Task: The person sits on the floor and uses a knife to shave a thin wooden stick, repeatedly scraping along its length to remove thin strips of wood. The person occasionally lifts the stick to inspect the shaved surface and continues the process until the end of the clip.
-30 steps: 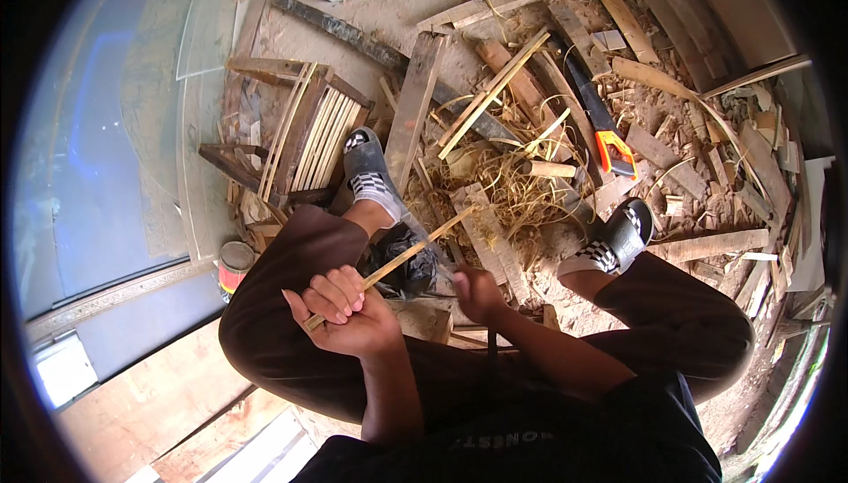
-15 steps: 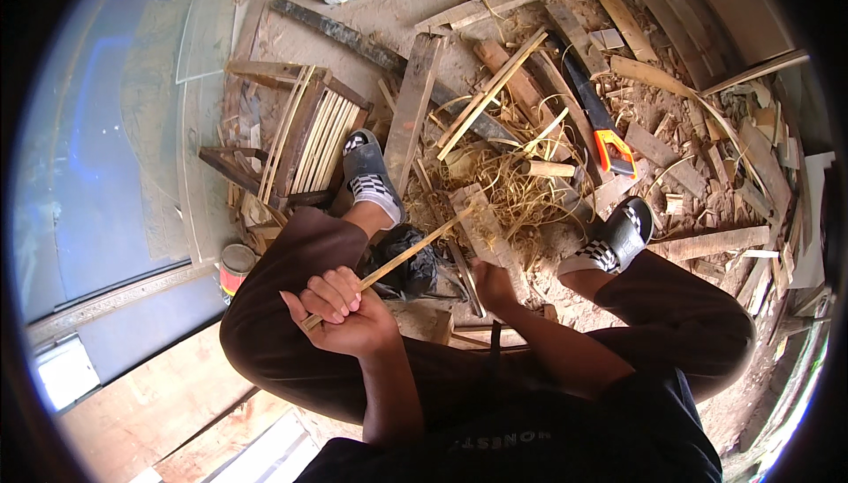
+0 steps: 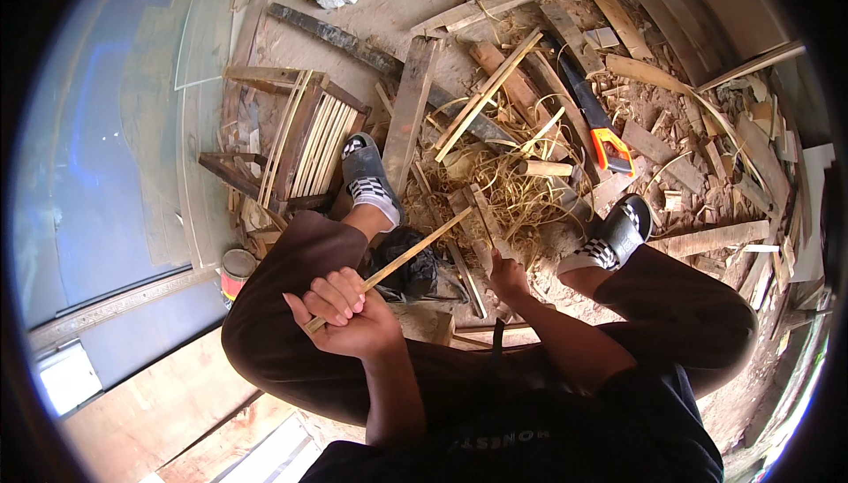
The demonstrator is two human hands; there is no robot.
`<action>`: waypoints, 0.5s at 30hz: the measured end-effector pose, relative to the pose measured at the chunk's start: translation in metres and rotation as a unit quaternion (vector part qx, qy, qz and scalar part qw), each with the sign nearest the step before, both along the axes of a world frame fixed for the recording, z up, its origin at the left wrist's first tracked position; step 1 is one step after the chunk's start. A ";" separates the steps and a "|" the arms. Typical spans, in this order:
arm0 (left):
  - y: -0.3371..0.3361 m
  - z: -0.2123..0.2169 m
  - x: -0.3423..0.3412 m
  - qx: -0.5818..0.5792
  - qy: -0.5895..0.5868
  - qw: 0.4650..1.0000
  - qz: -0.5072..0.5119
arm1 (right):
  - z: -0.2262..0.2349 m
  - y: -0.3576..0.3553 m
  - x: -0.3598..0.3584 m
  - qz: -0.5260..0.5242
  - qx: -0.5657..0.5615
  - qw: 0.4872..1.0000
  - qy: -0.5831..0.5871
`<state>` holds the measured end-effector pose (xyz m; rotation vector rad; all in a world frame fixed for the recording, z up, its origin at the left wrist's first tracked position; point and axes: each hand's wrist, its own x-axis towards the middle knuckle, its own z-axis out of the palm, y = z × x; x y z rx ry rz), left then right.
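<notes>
My left hand [image 3: 338, 302] is closed around the lower end of a slim bamboo stick [image 3: 413, 252], which slants up and to the right away from me. To its right, my right hand [image 3: 510, 280] is closed on a thin, dark-bladed knife [image 3: 485, 221], its blade pointing away from me near the stick's far end. The knife's handle is hidden by my fingers. Beneath the stick's tip and the blade, a short board [image 3: 459, 203] lies on the ground. Curly shavings [image 3: 517, 198] are heaped just beyond it.
A handsaw [image 3: 609, 143] with an orange handle lies beyond my right foot. At left stand a slatted wooden frame [image 3: 300, 134] and a tin can [image 3: 238, 264]. A black plastic bag [image 3: 411, 267] sits between my legs. Planks [image 3: 413, 99] and wood scraps cover the ground.
My right hand, blurred before, is now sharper and slightly farther right, with the blade showing against the board. My left hand keeps its hold, and the stick has barely moved.
</notes>
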<state>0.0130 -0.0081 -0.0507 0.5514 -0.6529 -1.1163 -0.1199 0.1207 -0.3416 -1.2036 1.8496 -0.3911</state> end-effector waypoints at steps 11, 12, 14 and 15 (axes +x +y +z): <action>0.000 0.002 0.000 0.005 0.004 1.000 -0.003 | 0.013 -0.009 -0.008 -0.032 0.070 0.996 -0.041; 0.000 0.002 -0.004 0.002 0.000 1.000 -0.009 | 0.007 -0.008 -0.005 -0.053 0.073 0.995 -0.051; 0.003 0.001 -0.001 -0.001 -0.021 1.000 -0.002 | 0.019 -0.015 0.005 -0.055 0.053 0.992 -0.097; 0.006 0.000 0.005 -0.003 -0.036 0.999 0.008 | 0.036 -0.022 0.009 -0.036 0.031 0.990 -0.133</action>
